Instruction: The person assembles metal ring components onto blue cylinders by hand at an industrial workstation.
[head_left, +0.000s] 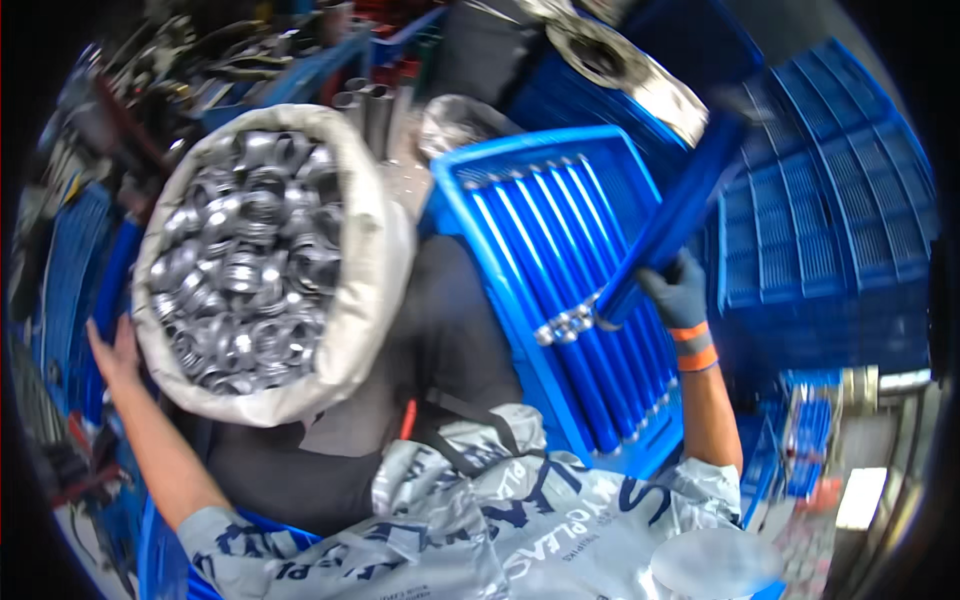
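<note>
My gloved right hand (675, 295) is closed round the near end of blue tubes (665, 235), which slant up and away to the right. Their exact number is hard to make out through the blur. Below them lies a blue crate (470, 150) holding a row of shiny blue tubes (555, 235) with silvery ends. Far to the left is my bare left hand (118, 362), its fingers apart, against a long blue piece (122, 255); whether it touches this piece is unclear. Between my hands stands a whitish sack (375, 250) with a rolled rim, full of silvery metal rings (245, 270).
Blue slatted crates (800, 200) are stacked at the right. Behind the sack stand several grey metal tubes (370, 115) and a clear plastic bag (460, 122). A whitish sack (640, 80) lies at the back. Metal parts (260, 50) are heaped at far left.
</note>
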